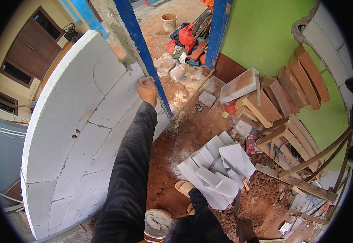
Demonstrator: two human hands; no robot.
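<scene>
Wall-building at a doorway, seen from above. A pale grey-white wall of large rectangular blocks (79,141) stood at the left, its joints visible as thin, uneven lines. The person's left hand (147,90), at the end of an outstretched dark sleeve (127,166), lay over the wall's far right end, just beside an upright blue door-frame post (144,44). Its fingers were curled in nearly to the palm; whether they pinched anything, or pressed on the block, could not be told. The right hand (246,229), low in the view and right of centre, had its fingers wrapped round the lower end of a dark, narrow-bladed hand tool (237,205), whose blade pointed away from the body. Beside the blade lay a pile of loose white rectangular blocks (215,180) on reddish-brown soil (162,162); on the pile rested a tool with a grey blade and an orange handle (246,184). A round bucket containing greyish paste (154,238) stood near the left forearm. To the right, brown wooden frames (308,79) leaned before a bright green wall (265,32).
</scene>
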